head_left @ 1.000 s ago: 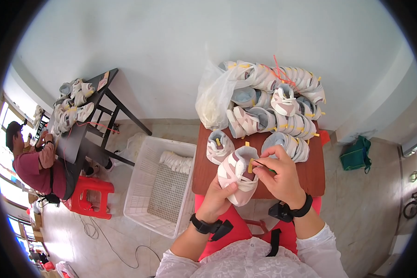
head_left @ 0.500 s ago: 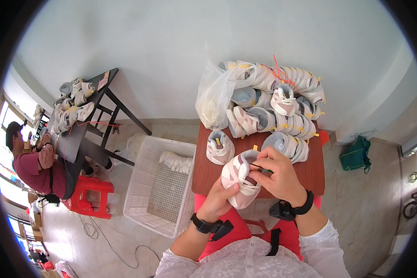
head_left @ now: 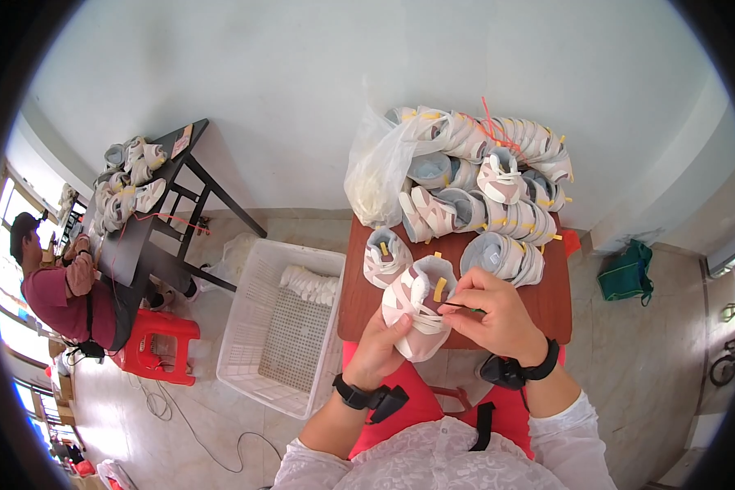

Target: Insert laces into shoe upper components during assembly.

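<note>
My left hand [head_left: 381, 349] is closed around the side of a white and dusty-pink shoe upper [head_left: 416, 345], tilted over the table's near edge. A yellow tab shows at its grey-lined opening. In my right hand [head_left: 498, 313], thumb and fingers pinch a thin dark tool [head_left: 464, 307]. Its tip is close to the lacing side of the upper, and whether it touches cannot be made out. Just beyond the held piece, a similar shoe upper [head_left: 386, 259] sits alone on the reddish-brown table [head_left: 361, 317].
Nested rows of shoe uppers [head_left: 518, 220] and a clear plastic bag [head_left: 377, 184] fill the table's far part. Left of it stands a white crate [head_left: 238, 343] with a white bundle inside. Farther left, a person [head_left: 69, 298] works at a black table [head_left: 139, 253] beside a red stool [head_left: 159, 347].
My right hand has drawn the tool back from the shoe's opening, slightly down and right. The shoe upper has shifted a little left and turned, bringing its yellow tab into view.
</note>
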`<state>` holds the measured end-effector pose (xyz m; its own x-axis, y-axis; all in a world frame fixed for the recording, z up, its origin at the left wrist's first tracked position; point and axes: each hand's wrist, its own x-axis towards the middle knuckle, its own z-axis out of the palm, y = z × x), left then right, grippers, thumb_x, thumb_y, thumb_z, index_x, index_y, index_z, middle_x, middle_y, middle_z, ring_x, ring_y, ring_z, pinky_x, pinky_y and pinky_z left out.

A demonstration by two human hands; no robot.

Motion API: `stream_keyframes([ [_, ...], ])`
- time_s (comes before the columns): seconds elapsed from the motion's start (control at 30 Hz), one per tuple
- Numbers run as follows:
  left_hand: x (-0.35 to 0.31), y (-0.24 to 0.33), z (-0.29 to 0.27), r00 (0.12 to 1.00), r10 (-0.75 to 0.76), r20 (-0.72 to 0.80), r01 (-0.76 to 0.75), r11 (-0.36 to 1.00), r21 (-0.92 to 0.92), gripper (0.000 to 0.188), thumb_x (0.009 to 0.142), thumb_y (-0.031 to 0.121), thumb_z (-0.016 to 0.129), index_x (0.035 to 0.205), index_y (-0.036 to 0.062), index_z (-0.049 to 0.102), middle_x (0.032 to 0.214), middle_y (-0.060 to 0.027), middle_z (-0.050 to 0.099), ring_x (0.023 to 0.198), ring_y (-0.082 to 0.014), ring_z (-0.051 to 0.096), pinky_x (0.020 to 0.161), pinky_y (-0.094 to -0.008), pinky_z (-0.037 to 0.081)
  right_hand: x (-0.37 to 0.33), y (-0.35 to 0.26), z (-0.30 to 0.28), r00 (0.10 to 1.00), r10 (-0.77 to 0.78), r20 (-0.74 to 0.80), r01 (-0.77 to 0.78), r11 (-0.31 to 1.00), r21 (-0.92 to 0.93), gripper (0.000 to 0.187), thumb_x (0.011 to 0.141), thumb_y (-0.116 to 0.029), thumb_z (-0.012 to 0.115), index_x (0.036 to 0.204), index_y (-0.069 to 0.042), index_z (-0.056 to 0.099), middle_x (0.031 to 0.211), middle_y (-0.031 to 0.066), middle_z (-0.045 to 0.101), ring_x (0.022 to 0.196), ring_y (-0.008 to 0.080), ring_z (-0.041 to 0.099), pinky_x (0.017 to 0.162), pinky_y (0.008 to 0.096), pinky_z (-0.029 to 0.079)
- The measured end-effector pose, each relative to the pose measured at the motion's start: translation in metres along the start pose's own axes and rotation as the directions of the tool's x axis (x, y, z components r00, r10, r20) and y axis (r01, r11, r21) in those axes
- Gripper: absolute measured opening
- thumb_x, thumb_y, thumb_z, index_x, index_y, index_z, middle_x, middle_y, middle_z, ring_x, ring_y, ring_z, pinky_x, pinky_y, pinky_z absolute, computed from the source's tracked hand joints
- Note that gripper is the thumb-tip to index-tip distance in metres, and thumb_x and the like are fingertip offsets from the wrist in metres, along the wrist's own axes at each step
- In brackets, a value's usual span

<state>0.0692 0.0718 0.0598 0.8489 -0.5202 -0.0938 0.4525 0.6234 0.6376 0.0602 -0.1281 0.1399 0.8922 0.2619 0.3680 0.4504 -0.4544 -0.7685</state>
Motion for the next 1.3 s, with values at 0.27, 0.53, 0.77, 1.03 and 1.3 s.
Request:
stream_keyframes([
  [0.27, 0.001, -0.009, 0.006, 0.996, 0.090, 0.015, -0.091, 0.991, 0.101, 0.061, 0.090, 0.024, 0.064, 0.138, 0.0040, 0.033, 0.131, -0.0074, 0.049, 0.119, -0.0199, 0.050, 0.100, -0.0372, 0.041, 0.000, -0.009, 0.017, 1.000, -0.017, -0.018, 0.014, 0.987, -0.161, 0.015, 0.072, -0.008, 0.075, 0.084, -0.002, 0.068, 0.080, 0.0051, 0.056, 0.065, 0.0194, 0.058, 0.058, 0.0291, 0.047],
  [0.53, 0.000, -0.003, 0.008, 0.991, 0.130, -0.028, -0.126, 0.984, 0.126, 0.062, 0.090, 0.025, 0.064, 0.139, 0.0034, 0.032, 0.132, -0.0078, 0.048, 0.120, -0.0202, 0.049, 0.101, -0.0375, 0.041, 0.001, -0.001, 0.002, 0.988, -0.009, -0.154, -0.016, 0.987, -0.160, 0.012, 0.075, -0.011, 0.072, 0.082, -0.003, 0.066, 0.080, 0.0057, 0.055, 0.061, 0.0222, 0.057, 0.053, 0.0316, 0.045],
  [0.77, -0.001, -0.001, 0.006, 0.994, 0.103, -0.019, -0.101, 0.992, 0.081, 0.062, 0.091, 0.024, 0.062, 0.140, 0.0032, 0.031, 0.133, -0.0090, 0.047, 0.120, -0.0213, 0.049, 0.102, -0.0384, 0.040, -0.005, -0.005, 0.003, 0.999, 0.016, -0.034, -0.020, 0.992, -0.127, 0.015, 0.071, -0.004, 0.074, 0.084, 0.000, 0.068, 0.076, 0.0067, 0.055, 0.066, 0.0200, 0.057, 0.057, 0.0294, 0.046],
  [1.03, 0.000, -0.004, 0.005, 0.996, 0.088, -0.029, -0.087, 0.996, 0.037, 0.056, 0.092, 0.024, 0.060, 0.137, 0.0032, 0.034, 0.131, -0.0087, 0.050, 0.119, -0.0218, 0.050, 0.101, -0.0387, 0.041, -0.011, -0.005, 0.017, 0.989, -0.141, -0.048, 0.120, 0.947, -0.299, 0.011, 0.071, -0.009, 0.073, 0.081, -0.008, 0.067, 0.080, 0.0023, 0.054, 0.063, 0.0204, 0.060, 0.053, 0.0316, 0.048],
  [1.3, -0.005, -0.013, 0.015, 0.993, 0.117, 0.019, -0.119, 0.986, 0.117, 0.064, 0.078, 0.004, 0.073, 0.133, 0.0034, 0.039, 0.123, -0.0076, 0.054, 0.113, -0.0185, 0.054, 0.096, -0.0353, 0.046, -0.016, -0.004, 0.026, 0.995, -0.090, -0.042, 0.065, 0.914, -0.401, 0.016, 0.079, -0.010, 0.066, 0.088, -0.007, 0.054, 0.088, 0.0068, 0.048, 0.063, 0.0241, 0.057, 0.049, 0.0349, 0.047],
])
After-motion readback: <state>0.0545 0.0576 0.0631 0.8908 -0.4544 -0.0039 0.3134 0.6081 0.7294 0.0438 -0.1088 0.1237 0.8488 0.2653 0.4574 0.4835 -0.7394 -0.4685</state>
